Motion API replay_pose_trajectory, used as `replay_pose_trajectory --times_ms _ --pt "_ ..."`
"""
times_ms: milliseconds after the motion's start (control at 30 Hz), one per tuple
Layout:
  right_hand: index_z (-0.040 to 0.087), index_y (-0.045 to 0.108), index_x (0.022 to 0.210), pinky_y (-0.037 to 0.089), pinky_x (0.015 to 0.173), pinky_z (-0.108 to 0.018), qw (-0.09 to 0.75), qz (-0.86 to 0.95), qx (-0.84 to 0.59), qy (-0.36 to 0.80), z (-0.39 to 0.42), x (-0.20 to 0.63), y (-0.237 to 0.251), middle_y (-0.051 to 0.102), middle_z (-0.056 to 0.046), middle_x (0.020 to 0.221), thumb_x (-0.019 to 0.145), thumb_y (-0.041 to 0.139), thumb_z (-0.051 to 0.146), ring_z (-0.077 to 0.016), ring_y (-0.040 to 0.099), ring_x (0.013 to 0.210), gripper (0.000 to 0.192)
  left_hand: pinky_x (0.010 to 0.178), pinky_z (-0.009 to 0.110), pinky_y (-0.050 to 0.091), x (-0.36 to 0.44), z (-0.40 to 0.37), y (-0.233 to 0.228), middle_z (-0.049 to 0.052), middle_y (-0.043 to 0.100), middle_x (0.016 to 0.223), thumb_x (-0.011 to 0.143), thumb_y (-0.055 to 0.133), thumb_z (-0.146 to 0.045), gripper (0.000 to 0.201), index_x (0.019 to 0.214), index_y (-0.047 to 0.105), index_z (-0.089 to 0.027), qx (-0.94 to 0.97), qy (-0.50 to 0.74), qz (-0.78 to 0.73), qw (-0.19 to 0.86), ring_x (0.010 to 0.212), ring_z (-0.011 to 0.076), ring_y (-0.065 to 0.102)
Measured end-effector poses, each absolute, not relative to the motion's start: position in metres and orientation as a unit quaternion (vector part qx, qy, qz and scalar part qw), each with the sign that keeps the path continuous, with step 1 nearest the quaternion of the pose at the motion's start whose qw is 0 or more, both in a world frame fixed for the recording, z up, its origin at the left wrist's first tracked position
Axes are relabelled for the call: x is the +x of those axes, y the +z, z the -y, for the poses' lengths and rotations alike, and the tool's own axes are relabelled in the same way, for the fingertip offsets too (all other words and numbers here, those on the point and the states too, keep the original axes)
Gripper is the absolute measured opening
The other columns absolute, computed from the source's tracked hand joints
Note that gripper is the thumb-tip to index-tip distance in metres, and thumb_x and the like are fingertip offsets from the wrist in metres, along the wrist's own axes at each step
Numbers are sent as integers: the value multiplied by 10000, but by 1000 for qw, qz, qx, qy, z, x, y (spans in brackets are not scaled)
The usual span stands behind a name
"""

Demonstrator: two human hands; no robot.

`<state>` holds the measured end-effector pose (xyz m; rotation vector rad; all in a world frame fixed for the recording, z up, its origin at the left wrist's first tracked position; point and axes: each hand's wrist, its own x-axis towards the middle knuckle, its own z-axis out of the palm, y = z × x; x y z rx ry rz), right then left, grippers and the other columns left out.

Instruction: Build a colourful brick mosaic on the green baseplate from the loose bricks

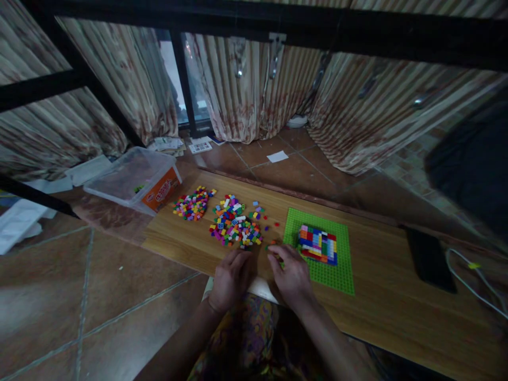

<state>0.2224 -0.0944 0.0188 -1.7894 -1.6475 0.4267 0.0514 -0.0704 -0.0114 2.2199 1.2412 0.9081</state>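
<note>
A green baseplate (337, 264) lies on the wooden board (377, 307), with a block of multicoloured small bricks (318, 244) built on it. Two heaps of loose small bricks lie to its left: a bigger pile (236, 225) and a smaller pile (193, 203). My left hand (231, 278) rests palm down just below the bigger pile, fingers curled. My right hand (291, 275) is at the baseplate's left edge, its fingertips pinched near a few stray bricks (273, 244); whether it holds one is hidden.
A clear plastic box (133, 180) with an orange label stands at the board's far left. A dark phone (429, 259) and white cable (476, 280) lie at the right. Curtains and scattered papers lie beyond, on the tiled floor.
</note>
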Motion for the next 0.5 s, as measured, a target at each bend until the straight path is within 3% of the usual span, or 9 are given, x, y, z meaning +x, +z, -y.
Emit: replay_pose_trajectory --times_ms 233,500 --pt "219 655 1008 450 840 -322 269 674 -675 136 63 207 6 643 -50 931 867 518 161 -207 580 923 205 838 282 523 49 69 -15 82 642 1005 869 503 -164 198 1049 584 -185 788 347 -443 250 952 168 625" --pt "215 659 956 442 818 -312 221 685 -685 108 52 209 4 626 -53 917 870 533 175 -206 563 913 158 845 300 533 55 68 -19 82 640 1031 889 495 -203 201 1067 590 -195 797 331 -459 212 959 178 628"
